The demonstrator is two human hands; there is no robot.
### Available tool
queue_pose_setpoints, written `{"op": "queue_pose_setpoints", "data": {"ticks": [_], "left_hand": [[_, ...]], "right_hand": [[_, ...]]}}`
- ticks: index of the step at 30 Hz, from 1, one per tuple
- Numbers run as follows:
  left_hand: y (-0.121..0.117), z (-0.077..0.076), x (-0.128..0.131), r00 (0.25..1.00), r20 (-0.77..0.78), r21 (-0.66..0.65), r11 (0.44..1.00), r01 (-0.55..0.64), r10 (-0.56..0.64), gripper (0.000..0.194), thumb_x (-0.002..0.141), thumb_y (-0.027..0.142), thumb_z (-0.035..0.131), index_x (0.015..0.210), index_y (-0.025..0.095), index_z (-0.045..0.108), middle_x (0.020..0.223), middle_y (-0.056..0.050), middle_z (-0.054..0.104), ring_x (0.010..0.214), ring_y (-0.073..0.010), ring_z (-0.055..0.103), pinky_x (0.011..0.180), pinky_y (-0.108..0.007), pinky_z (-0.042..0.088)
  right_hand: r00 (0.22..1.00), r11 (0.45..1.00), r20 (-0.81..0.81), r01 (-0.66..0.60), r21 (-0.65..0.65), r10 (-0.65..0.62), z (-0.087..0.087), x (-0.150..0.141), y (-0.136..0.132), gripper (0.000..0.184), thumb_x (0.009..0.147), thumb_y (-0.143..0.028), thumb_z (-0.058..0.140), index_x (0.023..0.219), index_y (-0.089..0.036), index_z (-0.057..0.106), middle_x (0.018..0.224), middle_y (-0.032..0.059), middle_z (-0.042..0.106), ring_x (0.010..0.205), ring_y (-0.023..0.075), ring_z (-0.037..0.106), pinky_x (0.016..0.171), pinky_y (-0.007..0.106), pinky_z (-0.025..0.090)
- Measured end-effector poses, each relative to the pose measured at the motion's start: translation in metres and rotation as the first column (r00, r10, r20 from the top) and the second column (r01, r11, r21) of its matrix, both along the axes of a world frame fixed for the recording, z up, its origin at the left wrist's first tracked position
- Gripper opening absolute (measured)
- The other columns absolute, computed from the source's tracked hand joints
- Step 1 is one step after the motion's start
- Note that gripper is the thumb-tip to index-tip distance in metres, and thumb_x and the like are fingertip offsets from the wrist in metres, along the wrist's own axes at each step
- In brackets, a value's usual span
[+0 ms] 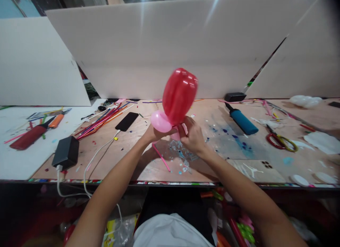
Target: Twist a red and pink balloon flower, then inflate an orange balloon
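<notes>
Above the middle of the wooden table [212, 162] I hold a balloon figure. Its big red balloon part [179, 95] stands upright, blurred by motion. A small pink balloon bubble [160, 121] sits at its lower left. My left hand [154, 133] is closed under the pink bubble. My right hand [192, 135] grips the base of the red part with its fingers pinched. A thin pink balloon tail [162, 158] hangs down to the table.
On the left lie a black phone [126, 121] on a white cable, a black charger box [66, 152], several long uninflated balloons [102, 121] and a red pump [29, 136]. A blue pump [241, 121], scissors [280, 141] and another phone [256, 171] lie on the right. White boards [148, 52] stand behind.
</notes>
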State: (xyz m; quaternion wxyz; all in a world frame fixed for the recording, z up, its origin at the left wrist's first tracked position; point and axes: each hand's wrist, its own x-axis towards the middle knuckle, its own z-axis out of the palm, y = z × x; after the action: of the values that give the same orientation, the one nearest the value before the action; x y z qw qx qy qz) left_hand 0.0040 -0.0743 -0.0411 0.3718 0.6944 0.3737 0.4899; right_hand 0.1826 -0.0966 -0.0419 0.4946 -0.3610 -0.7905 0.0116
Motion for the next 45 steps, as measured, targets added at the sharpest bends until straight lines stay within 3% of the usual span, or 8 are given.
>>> {"op": "queue_pose_setpoints", "data": {"ticks": [8,16,22,26,28,33,36,45], "left_hand": [[-0.002,-0.002,-0.001,0.969,0.177,-0.098,0.977,0.189,-0.170,0.049,0.052,0.040,0.087,0.089,0.016,0.066,0.089,-0.008,0.070,0.079,-0.0195,0.064,0.071,-0.034,0.056],[-0.006,-0.005,-0.006,0.922,0.242,-0.209,0.912,0.353,-0.301,0.045,0.056,0.032,0.084,0.093,0.014,0.066,0.092,-0.007,0.069,0.083,-0.0192,0.062,0.075,-0.030,0.051],[-0.010,-0.006,0.009,0.886,0.453,-0.255,0.939,0.230,-0.094,0.056,0.060,0.061,0.079,0.087,0.014,0.065,0.072,-0.003,0.064,0.065,-0.0141,0.057,0.061,-0.026,0.047],[-0.006,-0.003,0.013,0.930,0.359,-0.166,0.986,-0.016,0.075,0.057,0.072,0.070,0.067,0.073,0.013,0.062,0.060,0.000,0.058,0.053,-0.0098,0.049,0.051,-0.022,0.038],[-0.006,-0.002,0.013,0.933,0.337,-0.101,0.990,-0.101,0.129,0.058,0.073,0.071,0.064,0.068,0.013,0.061,0.056,0.000,0.055,0.051,-0.0099,0.048,0.049,-0.022,0.037],[-0.009,-0.011,0.018,0.934,0.231,0.148,0.939,-0.311,0.273,0.043,0.076,0.056,0.070,0.080,0.013,0.068,0.072,-0.005,0.068,0.065,-0.0158,0.060,0.061,-0.027,0.047],[-0.005,-0.023,0.018,0.903,0.166,0.290,0.856,-0.428,0.396,0.036,0.073,0.044,0.075,0.096,0.016,0.069,0.087,-0.006,0.072,0.075,-0.0182,0.064,0.068,-0.029,0.049],[0.003,-0.022,0.009,0.806,-0.116,0.469,0.748,-0.471,0.580,0.025,0.081,0.033,0.067,0.101,0.018,0.068,0.096,-0.007,0.072,0.083,-0.0203,0.065,0.072,-0.029,0.046]], "right_hand": [[0.950,0.941,-0.299,-0.179,-0.287,0.089,0.010,0.007,0.005,0.015,0.085,-0.023,0.058,0.095,-0.019,0.068,0.090,0.0067,0.073,0.078,0.0215,0.067,0.069,0.034,0.051],[0.835,0.665,-0.511,-0.502,-0.553,0.206,0.010,0.016,0.017,0.025,0.075,-0.038,0.075,0.090,-0.019,0.074,0.094,0.0074,0.075,0.077,0.0213,0.068,0.069,0.034,0.054],[0.906,0.918,-0.352,-0.326,-0.225,0.236,-0.005,0.004,0.014,0.011,0.075,-0.028,0.070,0.082,-0.020,0.072,0.100,0.0079,0.066,0.090,0.0220,0.063,0.078,0.035,0.051],[0.911,0.954,-0.389,-0.225,-0.196,0.134,-0.010,-0.004,0.006,0.010,0.071,-0.027,0.070,0.077,-0.019,0.071,0.079,0.0040,0.059,0.073,0.0180,0.056,0.066,0.032,0.045],[0.841,0.874,-0.526,-0.346,-0.341,0.128,-0.013,-0.011,0.005,0.017,0.066,-0.033,0.074,0.073,-0.019,0.066,0.070,0.0013,0.057,0.064,0.0153,0.052,0.059,0.030,0.042],[0.619,0.494,-0.785,-0.685,-0.536,0.006,-0.025,-0.036,0.003,0.040,0.065,-0.051,0.073,0.060,-0.022,0.047,0.044,-0.0077,0.036,0.040,0.0082,0.032,0.043,0.025,0.030],[0.500,0.410,-0.863,-0.773,-0.484,-0.077,-0.029,-0.044,0.000,0.043,0.060,-0.044,0.079,0.057,-0.022,0.042,0.042,-0.0094,0.032,0.039,0.0062,0.029,0.042,0.024,0.027],[0.762,0.819,-0.644,-0.333,-0.467,-0.057,-0.030,-0.034,0.003,0.036,0.079,-0.049,0.069,0.065,-0.017,0.059,0.056,-0.0039,0.046,0.051,0.0088,0.037,0.051,0.025,0.030]]}}
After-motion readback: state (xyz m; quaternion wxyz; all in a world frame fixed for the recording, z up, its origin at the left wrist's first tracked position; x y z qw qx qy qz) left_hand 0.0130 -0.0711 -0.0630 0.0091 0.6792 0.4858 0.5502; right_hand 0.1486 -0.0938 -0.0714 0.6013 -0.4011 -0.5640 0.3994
